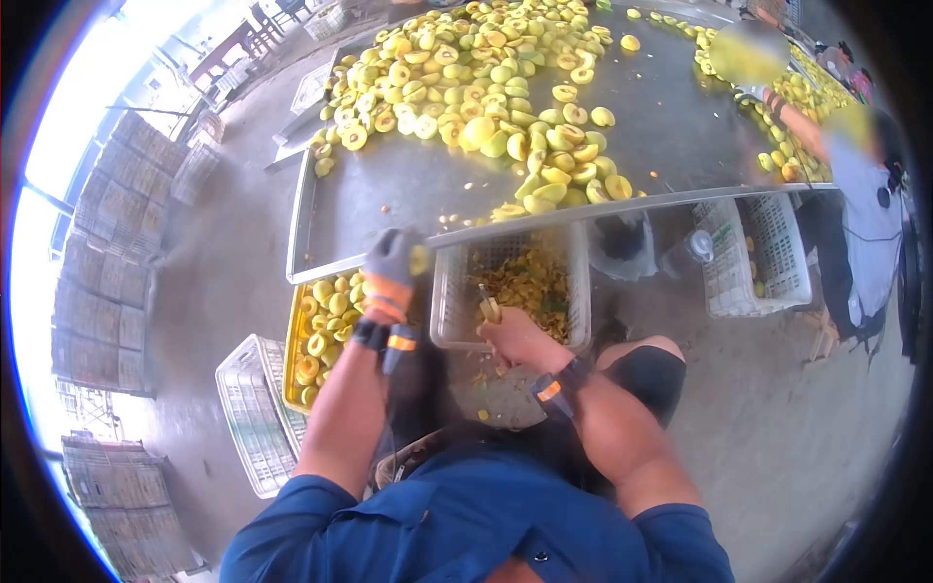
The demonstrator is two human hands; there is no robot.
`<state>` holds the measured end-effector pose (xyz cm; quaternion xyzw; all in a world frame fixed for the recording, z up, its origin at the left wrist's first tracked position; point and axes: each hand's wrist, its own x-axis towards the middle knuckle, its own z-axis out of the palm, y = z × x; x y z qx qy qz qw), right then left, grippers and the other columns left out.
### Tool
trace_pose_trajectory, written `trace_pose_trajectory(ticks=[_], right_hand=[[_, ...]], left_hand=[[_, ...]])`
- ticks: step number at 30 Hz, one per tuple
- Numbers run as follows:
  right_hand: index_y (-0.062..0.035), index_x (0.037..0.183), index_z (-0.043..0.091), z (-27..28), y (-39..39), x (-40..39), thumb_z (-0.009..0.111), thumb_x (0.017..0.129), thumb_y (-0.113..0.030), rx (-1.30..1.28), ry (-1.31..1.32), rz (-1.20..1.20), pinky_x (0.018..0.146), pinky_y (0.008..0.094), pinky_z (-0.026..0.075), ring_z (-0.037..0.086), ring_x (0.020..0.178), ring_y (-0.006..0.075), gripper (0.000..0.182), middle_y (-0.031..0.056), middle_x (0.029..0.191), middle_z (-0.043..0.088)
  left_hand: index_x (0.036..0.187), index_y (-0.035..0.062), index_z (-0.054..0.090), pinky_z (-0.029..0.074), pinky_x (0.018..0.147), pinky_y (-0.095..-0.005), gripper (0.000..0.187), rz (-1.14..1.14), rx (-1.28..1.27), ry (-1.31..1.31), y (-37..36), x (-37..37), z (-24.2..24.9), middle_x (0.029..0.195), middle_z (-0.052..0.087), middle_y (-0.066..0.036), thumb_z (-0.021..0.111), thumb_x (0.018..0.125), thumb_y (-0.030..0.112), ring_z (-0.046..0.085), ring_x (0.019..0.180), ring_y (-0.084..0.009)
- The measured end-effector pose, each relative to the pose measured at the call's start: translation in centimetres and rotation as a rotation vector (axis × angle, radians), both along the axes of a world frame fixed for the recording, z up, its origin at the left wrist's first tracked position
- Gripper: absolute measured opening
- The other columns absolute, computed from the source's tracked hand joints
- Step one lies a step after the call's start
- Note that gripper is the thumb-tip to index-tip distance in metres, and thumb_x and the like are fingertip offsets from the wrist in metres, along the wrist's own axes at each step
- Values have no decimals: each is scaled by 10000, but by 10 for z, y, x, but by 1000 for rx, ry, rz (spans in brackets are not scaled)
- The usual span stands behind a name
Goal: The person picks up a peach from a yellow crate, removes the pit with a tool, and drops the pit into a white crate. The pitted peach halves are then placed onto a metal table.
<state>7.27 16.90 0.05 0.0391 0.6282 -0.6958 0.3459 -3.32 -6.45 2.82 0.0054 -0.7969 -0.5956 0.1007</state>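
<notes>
My left hand (394, 260), in a grey and orange glove, is at the near edge of the metal table and blurred. Its fingers are closed on a yellow-green peach half (419, 259), only partly visible. Over the white crate (439, 311), my bare right hand (523, 338) is closed around a small hand tool (489, 307) with a light wooden-looking handle; its tip is hard to make out. Brown-yellow scraps (530, 282) lie in that crate. Below my left hand, a yellow crate (292, 364) contains several peach halves (326, 316).
A large pile of halved peaches (466, 78) covers much of the metal table (661, 126). Stacked white crates (255, 413) stand at my left. Another white crate (763, 282) sits near a co-worker (865, 214) on the right. Tall crate stacks (102, 301) line the far left.
</notes>
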Motion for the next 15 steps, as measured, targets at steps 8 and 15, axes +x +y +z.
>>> trace_pose_trajectory(ticks=[8,15], right_hand=[[22,989,628,24,12,11,647,968,-208,47,347,-183,694,445,523,680,728,317,231,167,786,675],[9,1053,608,42,18,13,654,977,-213,130,509,-188,760,496,542,704,840,441,240,239,856,697]], left_hand=[[1076,11,786,557,848,-349,300,378,-912,-234,-148,33,-3,960,786,-83,776,948,283,729,936,-204],[1362,78,686,542,1030,-387,469,50,-587,149,-3,-93,24,1261,720,-177,791,912,157,701,1138,-328]])
